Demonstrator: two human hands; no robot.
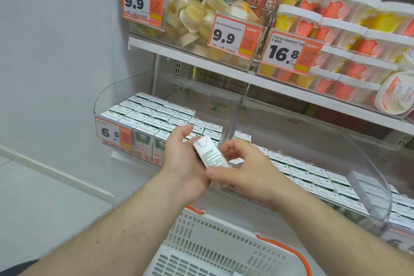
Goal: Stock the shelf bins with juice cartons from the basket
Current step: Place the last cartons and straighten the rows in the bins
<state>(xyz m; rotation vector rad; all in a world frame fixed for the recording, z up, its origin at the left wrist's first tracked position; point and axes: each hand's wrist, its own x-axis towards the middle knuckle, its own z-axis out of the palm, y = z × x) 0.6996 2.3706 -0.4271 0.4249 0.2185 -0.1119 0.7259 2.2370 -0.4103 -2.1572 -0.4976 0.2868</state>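
Observation:
A small white juice carton (209, 152) with printed text is held between both hands in front of the lower shelf. My left hand (183, 159) cups it from the left with the fingers stretched upward. From the right, my right hand (242, 170) pinches it with thumb and curled fingers. Behind the hands, the left clear bin (105, 98) is packed with rows of the same cartons (156, 114). The right bin (369, 177) also holds rows of cartons (313, 177). A white basket (201, 242) with orange handles sits below my arms.
The upper shelf (224, 69) carries clear bins of jelly cups (192, 18) and white tubs (349, 36), with orange price tags 9.9, 9.9 and 16.8. A 6.5 price tag (113, 133) hangs on the left lower bin. A grey wall (56, 51) stands to the left.

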